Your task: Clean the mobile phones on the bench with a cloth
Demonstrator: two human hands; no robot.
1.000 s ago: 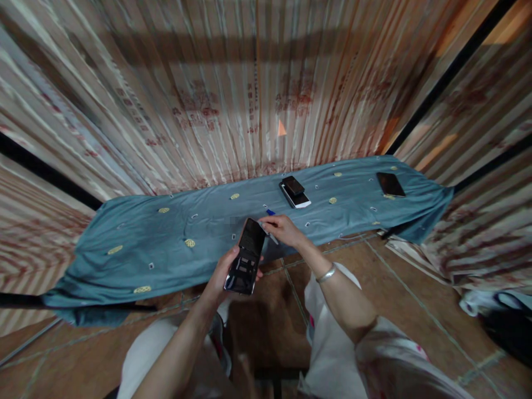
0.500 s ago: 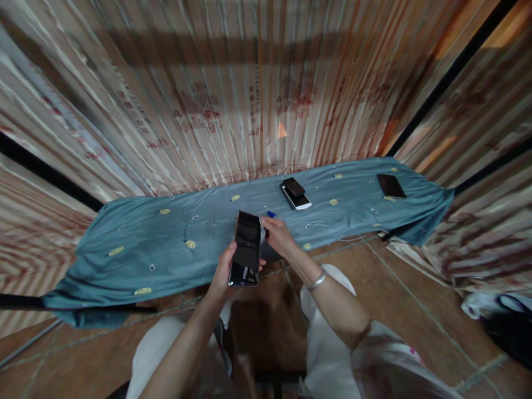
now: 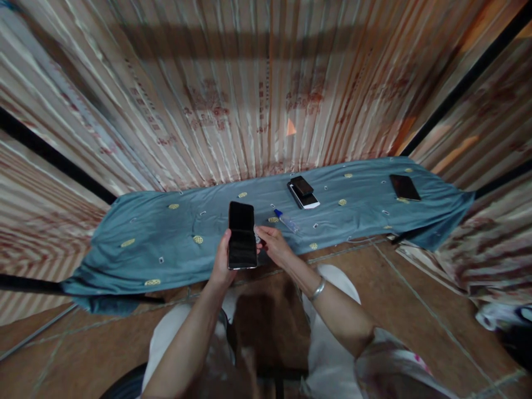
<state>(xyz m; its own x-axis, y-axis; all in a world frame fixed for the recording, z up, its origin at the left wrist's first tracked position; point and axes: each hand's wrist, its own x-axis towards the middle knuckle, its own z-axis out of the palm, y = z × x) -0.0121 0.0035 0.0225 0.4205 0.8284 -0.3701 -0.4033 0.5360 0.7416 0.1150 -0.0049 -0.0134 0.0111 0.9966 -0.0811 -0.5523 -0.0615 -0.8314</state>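
My left hand (image 3: 222, 260) is wrapped round a black foldable phone (image 3: 241, 237), its screen facing me and a crease across the middle. The phone is held up over the near edge of the blue cloth. My right hand (image 3: 272, 244) is at the phone's right edge, thumb and fingers pinched on a small pale grey piece (image 3: 256, 235), too small to make out. Whether it touches the phone I cannot tell. Just beyond my right hand lies a slim clear tube or bottle (image 3: 288, 222) with a blue end.
A blue patterned cloth (image 3: 178, 255) covers the long table. Farther back a small black device (image 3: 302, 185) rests on a white-edged phone (image 3: 311, 204). A dark tablet-like slab (image 3: 405, 187) lies at the right. Striped curtains (image 3: 233, 94) and black poles (image 3: 461, 83) surround the table.
My right hand has slid a little down along the phone's edge, uncovering more of the blue-ended tube. The phone is tilted differently and the view has shifted slightly.
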